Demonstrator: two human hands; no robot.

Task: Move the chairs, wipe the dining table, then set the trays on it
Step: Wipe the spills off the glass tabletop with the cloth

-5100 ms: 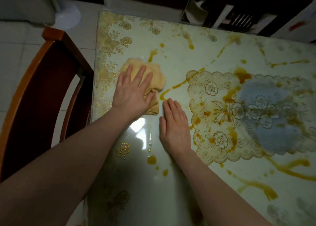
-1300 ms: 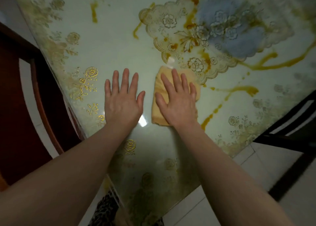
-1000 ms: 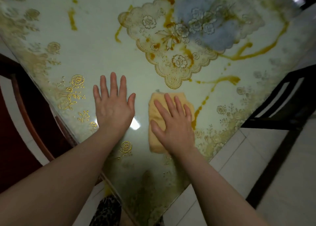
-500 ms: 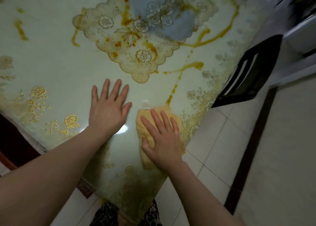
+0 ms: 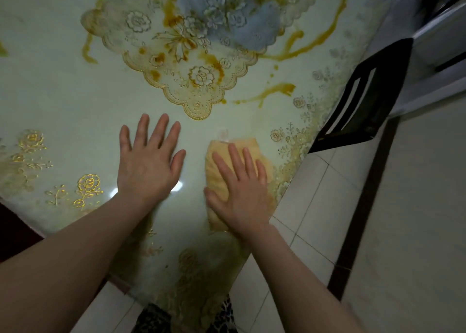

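Yellow cloth (image 5: pixel 254 153) lies pressed under the flat right hand (image 5: pixel 239 191) near the table (image 5: pixel 63 93) edge (sauce-streaked); left hand (image 5: pixel 148 166) rests flat, fingers spread, grasping nothing.

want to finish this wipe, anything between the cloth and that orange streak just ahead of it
Nothing visible does. The yellow cloth lies flat under the right hand near the table edge, and only bare tabletop separates it from the orange streak. The left hand rests off to the side.

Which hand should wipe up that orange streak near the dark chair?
The right hand, probably. It already presses the yellow cloth, and the orange streak lies just beyond it. The left hand lies flat on bare table.
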